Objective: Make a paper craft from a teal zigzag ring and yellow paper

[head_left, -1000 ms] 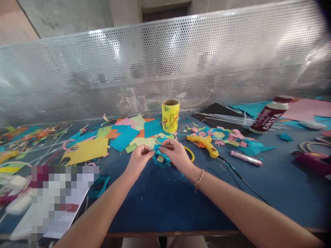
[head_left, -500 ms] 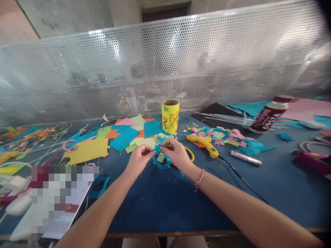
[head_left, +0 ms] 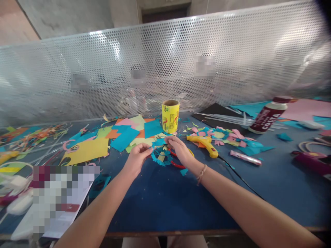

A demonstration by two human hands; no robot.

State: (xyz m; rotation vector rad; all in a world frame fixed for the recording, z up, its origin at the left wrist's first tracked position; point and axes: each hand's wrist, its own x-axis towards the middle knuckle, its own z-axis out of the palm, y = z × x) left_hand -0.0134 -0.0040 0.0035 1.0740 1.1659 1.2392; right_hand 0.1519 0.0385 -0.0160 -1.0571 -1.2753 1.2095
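Observation:
My left hand pinches the left edge of a ring of blue paper with a fringed outer edge, thumb against fingers. On the ring's right side my right hand has its fingers stretched out toward the upper left, apart from the ring as far as I can see. Beneath that hand lies a pair of scissors with a red and yellow handle, its blades mostly hidden. Small pale green paper pieces show through the ring's middle. A blue paper scrap lies just below the scissors.
A yellow roll stands upright behind my hands. To the right are a yellow glue gun with a black cord, a pink-white tube and a Costa bottle. Coloured paper lies to the left, before a perforated metal screen.
My right hand has let go of the blue paper ring and moved slightly right, its fingers straightening. The ring shows more fully, still in my left hand, which has shifted slightly left.

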